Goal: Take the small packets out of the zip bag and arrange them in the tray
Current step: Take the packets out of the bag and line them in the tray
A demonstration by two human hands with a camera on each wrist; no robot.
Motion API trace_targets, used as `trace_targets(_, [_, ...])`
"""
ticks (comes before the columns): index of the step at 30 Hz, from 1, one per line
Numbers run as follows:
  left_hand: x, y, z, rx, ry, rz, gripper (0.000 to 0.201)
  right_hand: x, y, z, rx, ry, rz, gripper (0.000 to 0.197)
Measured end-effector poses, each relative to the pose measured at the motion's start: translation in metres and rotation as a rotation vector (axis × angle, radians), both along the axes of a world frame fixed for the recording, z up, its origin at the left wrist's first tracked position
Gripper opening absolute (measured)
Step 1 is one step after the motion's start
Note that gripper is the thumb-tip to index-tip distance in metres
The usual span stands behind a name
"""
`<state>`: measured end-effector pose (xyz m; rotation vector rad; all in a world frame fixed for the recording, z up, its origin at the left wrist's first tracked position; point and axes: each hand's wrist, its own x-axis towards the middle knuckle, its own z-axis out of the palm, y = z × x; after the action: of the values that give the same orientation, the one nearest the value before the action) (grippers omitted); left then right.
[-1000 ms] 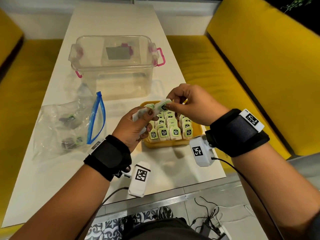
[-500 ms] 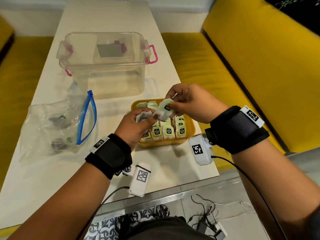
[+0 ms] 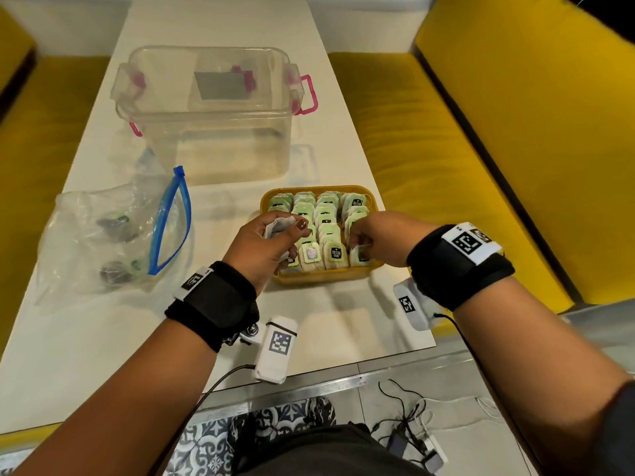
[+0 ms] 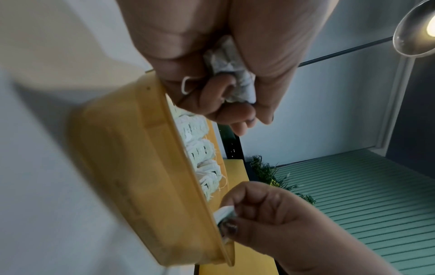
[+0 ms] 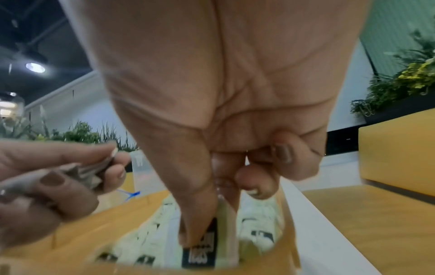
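A yellow tray (image 3: 319, 278) near the table's front edge holds rows of small green-and-white tea packets (image 3: 324, 218). My left hand (image 3: 271, 243) hovers over the tray's left side and grips a bunch of white packets (image 3: 280, 225) (image 4: 231, 74). My right hand (image 3: 372, 240) is at the tray's front right corner, thumb and fingers pinching one packet (image 5: 212, 241) (image 3: 359, 257) that stands down among the others. The clear zip bag (image 3: 113, 235) with its blue zip lies open on the left, a few packets (image 3: 113, 267) still inside.
A clear plastic box (image 3: 213, 111) with pink latches stands behind the tray. Yellow benches (image 3: 464, 159) flank the white table (image 3: 86, 338). Cables (image 3: 412, 417) lie on the floor beyond the table's near edge.
My right hand came down from above the tray to its front right corner with the packet it took from the left hand. The left hand dropped slightly, still holding its bunch.
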<state>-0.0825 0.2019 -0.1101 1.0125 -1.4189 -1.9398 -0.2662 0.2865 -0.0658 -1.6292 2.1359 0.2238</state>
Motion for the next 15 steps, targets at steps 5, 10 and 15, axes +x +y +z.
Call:
trace_targets(5, [0.0012,0.0010,0.0036,0.015,-0.003,0.009,0.021,-0.0006,-0.0031,-0.0052,-0.005,0.084,-0.008,0.019])
trace_targets(10, [0.0004,0.0012,0.0052,0.020,-0.012,0.002,0.020,-0.0037,-0.0064,-0.0073,-0.028,0.131,-0.028,0.023])
trace_targets(15, [0.0015,-0.0004,0.0051,0.044,-0.023,0.007,0.020,-0.0039,-0.0093,-0.0090,0.009,0.221,-0.019,0.024])
